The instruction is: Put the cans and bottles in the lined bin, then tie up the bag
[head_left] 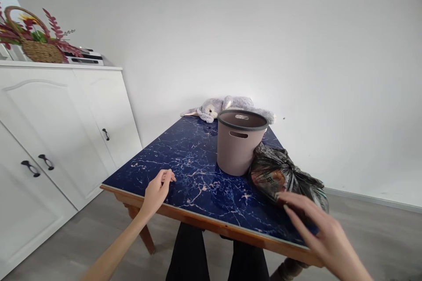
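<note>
My left hand (160, 185) rests by the front edge of the blue marble-patterned table (194, 171), fingers loosely curled with nothing seen in them. On the right, my right hand (311, 221) hovers at the near side of a knotted black plastic bag (272, 171), its thumb and fingers apart. I cannot tell whether the fingertips touch the bag. A brownish-grey trash can (234, 153) with a dark rim and cut-out handles stands upright, directly left of the bag.
A grey plush rabbit (211, 109) lies at the table's far end against the white wall (263, 35). To the left stands a white cabinet (46, 127), bearing a wicker basket (41, 51) of flowers and a white-and-black device (85, 58). The table's wooden edge (198, 219) is close to my legs.
</note>
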The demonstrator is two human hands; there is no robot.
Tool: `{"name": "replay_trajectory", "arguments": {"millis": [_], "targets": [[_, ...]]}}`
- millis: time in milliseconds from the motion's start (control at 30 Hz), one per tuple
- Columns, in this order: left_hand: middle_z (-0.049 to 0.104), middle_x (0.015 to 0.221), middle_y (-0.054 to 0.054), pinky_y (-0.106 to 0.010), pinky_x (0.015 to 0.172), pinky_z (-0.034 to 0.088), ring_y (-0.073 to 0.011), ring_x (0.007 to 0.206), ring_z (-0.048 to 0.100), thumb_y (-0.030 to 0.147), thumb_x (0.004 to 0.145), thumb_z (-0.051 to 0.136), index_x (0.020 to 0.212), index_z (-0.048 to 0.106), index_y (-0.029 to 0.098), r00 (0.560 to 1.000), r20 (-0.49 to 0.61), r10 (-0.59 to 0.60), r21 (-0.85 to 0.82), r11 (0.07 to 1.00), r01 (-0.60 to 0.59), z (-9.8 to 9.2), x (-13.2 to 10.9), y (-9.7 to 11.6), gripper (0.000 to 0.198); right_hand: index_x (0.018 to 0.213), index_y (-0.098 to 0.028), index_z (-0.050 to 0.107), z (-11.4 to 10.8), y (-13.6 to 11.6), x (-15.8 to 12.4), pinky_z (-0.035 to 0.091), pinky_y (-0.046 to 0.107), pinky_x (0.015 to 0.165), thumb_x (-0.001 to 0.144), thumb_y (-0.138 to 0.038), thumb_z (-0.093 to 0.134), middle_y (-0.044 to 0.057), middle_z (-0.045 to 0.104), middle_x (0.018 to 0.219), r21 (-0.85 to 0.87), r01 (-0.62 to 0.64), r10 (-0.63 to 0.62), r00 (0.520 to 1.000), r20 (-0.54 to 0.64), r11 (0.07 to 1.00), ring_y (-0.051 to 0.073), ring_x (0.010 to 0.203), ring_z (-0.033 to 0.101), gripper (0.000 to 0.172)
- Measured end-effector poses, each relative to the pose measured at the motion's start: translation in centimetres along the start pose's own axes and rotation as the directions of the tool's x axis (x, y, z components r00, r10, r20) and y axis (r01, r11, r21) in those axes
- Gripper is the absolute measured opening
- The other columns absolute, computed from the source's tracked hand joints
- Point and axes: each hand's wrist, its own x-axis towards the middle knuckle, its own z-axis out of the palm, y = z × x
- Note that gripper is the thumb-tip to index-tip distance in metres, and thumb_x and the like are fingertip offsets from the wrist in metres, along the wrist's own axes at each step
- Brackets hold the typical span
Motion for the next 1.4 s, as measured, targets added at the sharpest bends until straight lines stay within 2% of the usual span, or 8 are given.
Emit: {"name": "replay_trajectory", "arguments": {"millis": [167, 300, 667, 833, 1100, 1267, 1333, 1400], "targets": [[0.082, 0.101, -0.006, -0.035, 0.087, 0.054, -0.0285, 0.100, 0.076, 0.069, 0.101, 0.042, 0.097, 0.067, 0.027, 1.000, 0.006, 0.001, 0.041, 0.999, -0.002, 0.1, 0.1, -0.1, 0.048, 0.119, -0.029, 0.074, 4.6, -1.2, -1.9, 0.065, 0.032, 0.093, 0.107, -0.042, 0.054, 0.009, 0.075, 0.129, 0.222, -0.132, 0.108, 0.987, 0.118, 0.966, 0.028, 0.120, 0.074, 0.027], [0.082, 0.103, -0.006, -0.031, 0.075, 0.054, -0.0283, 0.100, 0.076, 0.070, 0.100, 0.043, 0.099, 0.067, 0.028, 1.000, 0.020, 0.006, 0.068, 0.998, -0.007, 0.0, -0.1, 0.2, 0.048, 0.112, -0.028, 0.077, 6.2, -1.2, -0.9, 0.063, 0.031, 0.088, 0.107, -0.051, 0.053, 0.008, 0.078, 0.118, 0.293, -0.282, 0.244, 0.956, 0.161, 0.913, 0.027, 0.109, 0.076, 0.034], [0.081, 0.098, -0.004, -0.032, 0.075, 0.052, -0.0274, 0.094, 0.075, 0.063, 0.102, 0.044, 0.102, 0.066, 0.028, 0.996, -0.021, 0.089, 0.191, 0.978, -0.083, 0.8, 0.3, -0.6, 0.042, 0.110, -0.024, 0.079, 7.4, -1.6, 1.8, 0.050, 0.027, 0.057, 0.104, -0.060, 0.051, 0.005, 0.081, 0.100, 0.288, -0.340, 0.273, 0.929, 0.249, 0.895, 0.019, 0.067, 0.067, 0.046], [0.074, 0.085, -0.006, -0.035, 0.076, 0.051, -0.0260, 0.081, 0.071, 0.052, 0.104, 0.045, 0.097, 0.065, 0.026, 0.947, -0.082, 0.310, 0.337, 0.903, -0.266, 1.5, -0.7, -0.4, 0.033, 0.111, -0.026, 0.078, 7.6, -1.1, 1.1, 0.052, 0.026, 0.059, 0.104, -0.058, 0.053, 0.005, 0.081, 0.102, 0.296, -0.323, 0.256, 0.936, 0.241, 0.899, 0.022, 0.080, 0.073, 0.041], [0.071, 0.078, -0.004, -0.033, 0.073, 0.049, -0.0234, 0.076, 0.069, 0.046, 0.103, 0.048, 0.092, 0.063, 0.026, 0.939, -0.121, 0.322, 0.333, 0.905, -0.267, 1.5, -0.9, -0.4, 0.027, 0.115, -0.025, 0.074, 6.9, -2.0, 1.4, 0.057, 0.028, 0.068, 0.108, -0.052, 0.050, 0.006, 0.078, 0.098, 0.318, -0.281, 0.187, 0.936, 0.297, 0.906, 0.021, 0.083, 0.074, 0.037], [0.068, 0.074, -0.004, -0.032, 0.067, 0.046, -0.0220, 0.070, 0.065, 0.044, 0.104, 0.045, 0.089, 0.063, 0.026, 0.937, -0.128, 0.325, 0.345, 0.900, -0.265, 1.5, -1.2, -0.6, 0.030, 0.130, -0.030, 0.065, 3.1, -4.8, 4.6, 0.060, 0.033, 0.074, 0.109, -0.042, 0.052, 0.010, 0.071, 0.115, 0.270, -0.075, 0.063, 0.997, 0.053, 0.960, 0.021, 0.085, 0.072, 0.028], [0.067, 0.072, -0.004, -0.031, 0.067, 0.045, -0.0218, 0.069, 0.064, 0.044, 0.105, 0.044, 0.088, 0.063, 0.026, 0.937, -0.134, 0.322, 0.355, 0.899, -0.258, 1.5, -1.3, -0.6, 0.031, 0.133, -0.031, 0.063, 1.5, -5.9, 6.7, 0.060, 0.035, 0.071, 0.107, -0.040, 0.054, 0.014, 0.063, 0.135, 0.155, 0.025, -0.007, 0.993, -0.118, 0.988, 0.020, 0.081, 0.069, 0.029], [0.065, 0.071, -0.004, -0.031, 0.067, 0.045, -0.0217, 0.068, 0.064, 0.043, 0.105, 0.043, 0.086, 0.062, 0.026, 0.935, -0.142, 0.324, 0.366, 0.895, -0.255, 1.4, -1.4, -0.5, 0.032, 0.141, -0.030, 0.059, 0.2, -6.6, 9.1, 0.061, 0.044, 0.086, 0.106, -0.040, 0.054, 0.015, 0.056, 0.143, 0.032, 0.083, -0.073, 0.967, -0.244, 0.996, 0.020, 0.083, 0.068, 0.036]]}}
